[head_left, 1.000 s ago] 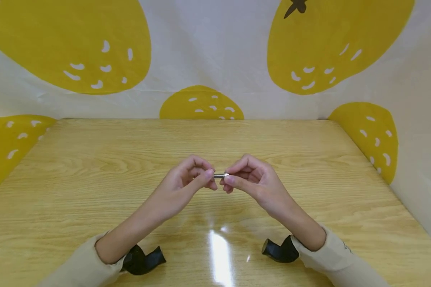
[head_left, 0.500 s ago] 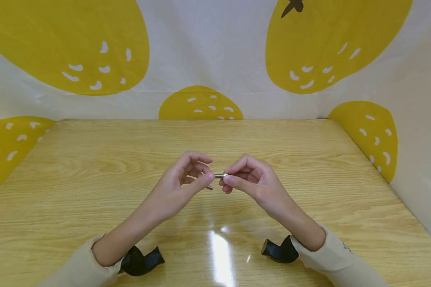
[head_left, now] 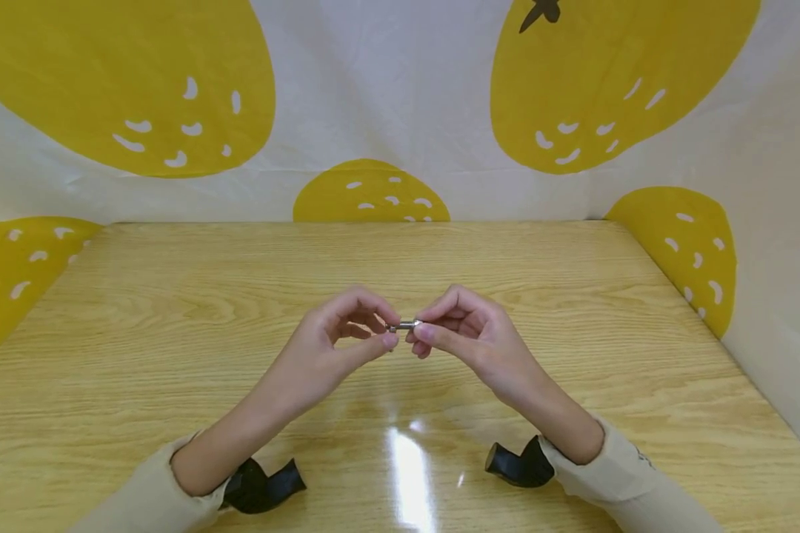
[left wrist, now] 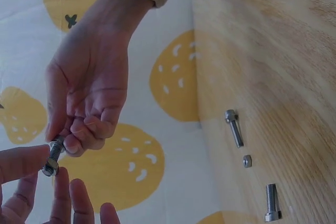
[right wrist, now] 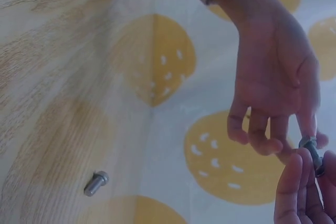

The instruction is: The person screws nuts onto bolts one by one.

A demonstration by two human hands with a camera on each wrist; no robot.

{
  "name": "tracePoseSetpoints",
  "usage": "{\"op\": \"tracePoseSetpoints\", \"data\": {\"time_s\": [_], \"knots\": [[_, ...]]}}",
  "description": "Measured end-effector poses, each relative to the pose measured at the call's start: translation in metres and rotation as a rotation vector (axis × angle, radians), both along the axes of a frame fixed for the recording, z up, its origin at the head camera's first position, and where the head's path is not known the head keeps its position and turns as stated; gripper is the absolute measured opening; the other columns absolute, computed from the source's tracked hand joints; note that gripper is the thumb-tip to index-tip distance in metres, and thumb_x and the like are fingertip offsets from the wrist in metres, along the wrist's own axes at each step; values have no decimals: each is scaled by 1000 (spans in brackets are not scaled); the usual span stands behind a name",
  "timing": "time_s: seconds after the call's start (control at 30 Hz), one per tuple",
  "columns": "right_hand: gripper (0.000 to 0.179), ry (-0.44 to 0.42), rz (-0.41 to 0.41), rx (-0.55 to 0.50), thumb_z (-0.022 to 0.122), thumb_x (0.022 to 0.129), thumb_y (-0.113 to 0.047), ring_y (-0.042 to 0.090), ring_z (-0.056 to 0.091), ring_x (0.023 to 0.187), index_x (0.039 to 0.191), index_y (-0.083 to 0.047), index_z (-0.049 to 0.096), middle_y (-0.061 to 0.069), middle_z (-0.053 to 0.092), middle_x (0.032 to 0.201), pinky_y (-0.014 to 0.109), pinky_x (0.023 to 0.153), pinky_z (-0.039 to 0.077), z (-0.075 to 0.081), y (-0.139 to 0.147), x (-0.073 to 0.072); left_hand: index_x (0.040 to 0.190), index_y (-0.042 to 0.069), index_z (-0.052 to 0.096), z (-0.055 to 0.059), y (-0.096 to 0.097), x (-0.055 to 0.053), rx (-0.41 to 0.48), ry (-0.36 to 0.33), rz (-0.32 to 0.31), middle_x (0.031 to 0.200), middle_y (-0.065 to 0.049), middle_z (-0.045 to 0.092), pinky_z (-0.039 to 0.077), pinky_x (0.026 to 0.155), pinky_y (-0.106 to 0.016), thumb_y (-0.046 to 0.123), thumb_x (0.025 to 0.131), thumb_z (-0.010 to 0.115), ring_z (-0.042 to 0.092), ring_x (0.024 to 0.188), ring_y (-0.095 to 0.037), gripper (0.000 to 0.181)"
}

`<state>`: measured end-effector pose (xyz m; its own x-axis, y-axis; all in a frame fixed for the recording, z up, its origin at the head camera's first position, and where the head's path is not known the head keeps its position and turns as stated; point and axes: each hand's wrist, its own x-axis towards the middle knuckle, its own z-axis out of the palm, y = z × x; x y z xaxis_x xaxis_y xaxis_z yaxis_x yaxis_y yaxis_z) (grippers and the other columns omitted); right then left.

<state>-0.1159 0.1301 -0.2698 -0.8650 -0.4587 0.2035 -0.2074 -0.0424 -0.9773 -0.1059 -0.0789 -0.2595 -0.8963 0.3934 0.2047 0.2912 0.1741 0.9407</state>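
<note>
A metal bolt (head_left: 405, 326) lies sideways in the air between both hands, its threaded shank bare in the left wrist view. My right hand (head_left: 470, 337) pinches the bolt's end between thumb and index finger, covering most of it. At the opposite end sits a hex nut (left wrist: 51, 168), which appears to be on the shank. My left hand (head_left: 340, 337) has its thumb and index fingertip at either side of the nut, the other fingers apart and bent. Just under the left thumb in the head view shows a tiny metallic bit, too small to identify.
On the wood-grain table (head_left: 240, 266), the left wrist view shows a bolt (left wrist: 234, 128), a loose nut (left wrist: 247, 161) and another bolt (left wrist: 272, 203). One more bolt (right wrist: 96, 183) lies in the right wrist view. A patterned cloth (head_left: 387, 96) stands behind the table.
My left index finger lifted away from the nut end, then came back down, while the left thumb shifted slightly lower, uncovering the nut. The right hand and the bolt stayed almost in place.
</note>
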Motion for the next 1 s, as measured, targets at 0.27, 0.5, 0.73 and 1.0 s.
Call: {"op": "tracePoseSetpoints", "data": {"time_s": [0.27, 0.5, 0.73, 1.0], "knots": [[11, -3, 20, -20, 60, 90, -6, 19, 65, 78, 96, 2, 54, 5, 67, 90, 36, 77, 55, 0, 0, -1, 116, 10, 53, -2, 0, -2, -48, -29, 13, 106, -4, 61, 47, 86, -39, 19, 92, 59, 58, 95, -17, 27], [11, -9, 11, 1, 60, 90, -6, 19, 65, 78, 95, 1, 54, 9, 66, 91, 36, 78, 55, 1, 2, 0, 108, 7, 57, -2, 2, -4, -41, -119, -4, 99, -7, 63, 50, 85, -37, 23, 95, 53, 63, 89, -18, 21], [8, -10, 17, -18, 60, 90, -6, 18, 65, 77, 94, -2, 55, 5, 66, 90, 35, 78, 55, 0, 1, 0, 102, 11, 60, 0, 1, -2, 11, -34, -32, 101, -2, 62, 46, 88, -43, 13, 88, 64, 57, 97, -18, 15], [7, -4, 35, -46, 59, 90, -5, 17, 65, 77, 94, -1, 54, 5, 67, 90, 36, 77, 55, -2, -1, 0, 117, 12, 53, 0, 3, -1, -71, -19, -8, 107, -2, 61, 46, 84, -39, 21, 91, 61, 57, 96, -16, 29]]}}
